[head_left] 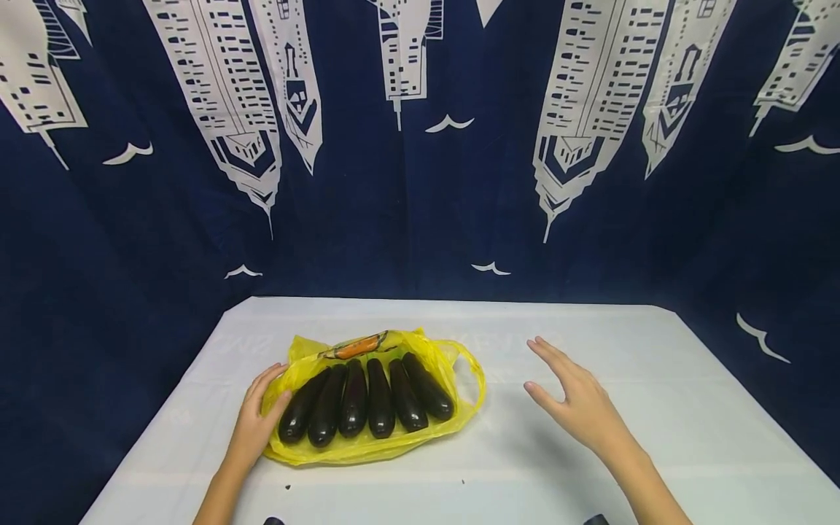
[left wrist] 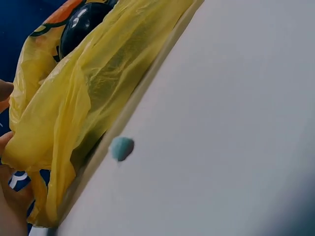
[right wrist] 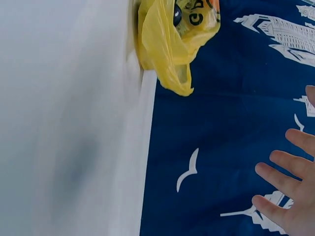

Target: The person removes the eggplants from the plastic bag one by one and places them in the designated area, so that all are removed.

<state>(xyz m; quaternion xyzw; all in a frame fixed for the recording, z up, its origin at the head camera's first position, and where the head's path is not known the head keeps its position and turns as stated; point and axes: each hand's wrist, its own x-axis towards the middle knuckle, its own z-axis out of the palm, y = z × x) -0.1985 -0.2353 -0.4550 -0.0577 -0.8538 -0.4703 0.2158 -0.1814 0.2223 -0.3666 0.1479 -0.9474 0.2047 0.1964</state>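
Several dark, glossy eggplants (head_left: pixel 354 401) lie side by side in an open yellow plastic bag (head_left: pixel 315 456) on the table. My left hand (head_left: pixel 259 415) is at the bag's left edge, its fairly straight fingers and thumb spread against the plastic. In the left wrist view, fingertips show at the margin beside the yellow bag (left wrist: pixel 64 113), and one eggplant (left wrist: pixel 81 27) peeks over the rim. To the right of the bag, my right hand (head_left: pixel 580 401) hovers over the table with fingers extended and thumb apart, holding nothing. The right wrist view shows this hand (right wrist: pixel 295 187) with spread fingers.
The bag's handle loop (head_left: pixel 482 386) sticks out on its right side. Small dark specks (head_left: pixel 287 487) dot the white table (head_left: pixel 407 499) in front. Behind the table hangs a dark blue cloth (head_left: pixel 407 211) printed with white buildings and birds.
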